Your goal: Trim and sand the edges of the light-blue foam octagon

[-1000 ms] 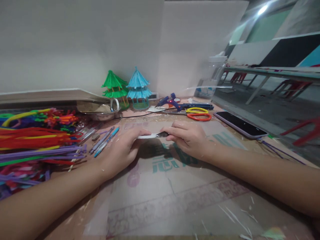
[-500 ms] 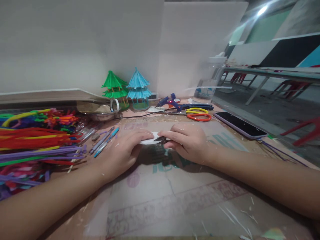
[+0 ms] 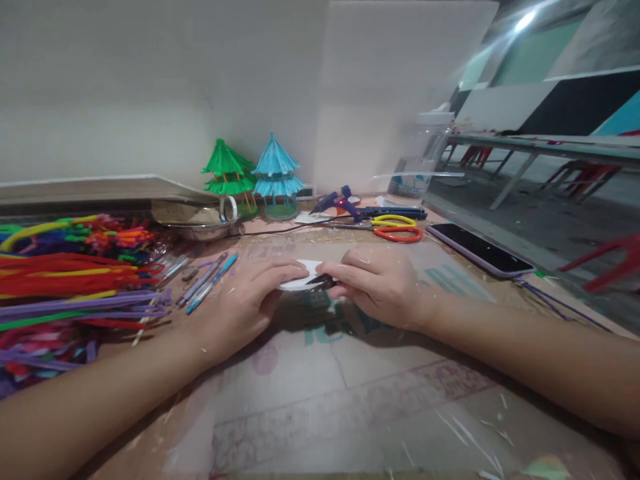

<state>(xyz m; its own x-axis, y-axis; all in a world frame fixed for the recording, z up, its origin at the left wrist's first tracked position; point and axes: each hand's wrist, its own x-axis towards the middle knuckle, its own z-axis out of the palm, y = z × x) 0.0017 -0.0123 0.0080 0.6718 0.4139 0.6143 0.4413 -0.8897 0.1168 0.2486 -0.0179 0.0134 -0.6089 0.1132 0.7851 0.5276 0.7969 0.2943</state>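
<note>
My left hand (image 3: 255, 290) pinches a small, flat white piece (image 3: 299, 283) between thumb and fingers, holding it a little above the plastic-covered work surface. Its outline is partly covered by my fingers, and I cannot tell if it is paper or foam. From the other side my right hand (image 3: 383, 283) grips a small dark pointed tool (image 3: 323, 281). The tip of this tool lies against the white piece. Most of the tool is hidden in my fingers, so its kind is unclear.
Bundles of colourful pipe cleaners (image 3: 65, 273) lie at left, beside pens (image 3: 213, 283). Behind stand a green pagoda model (image 3: 227, 167) and a blue one (image 3: 277, 170). A glue gun (image 3: 340, 202), scissors (image 3: 397, 227) and a phone (image 3: 477, 250) lie farther right.
The dark tool's tip shows a little more clearly against the white piece, with its angle slightly changed. Both hands stay in nearly the same place.
</note>
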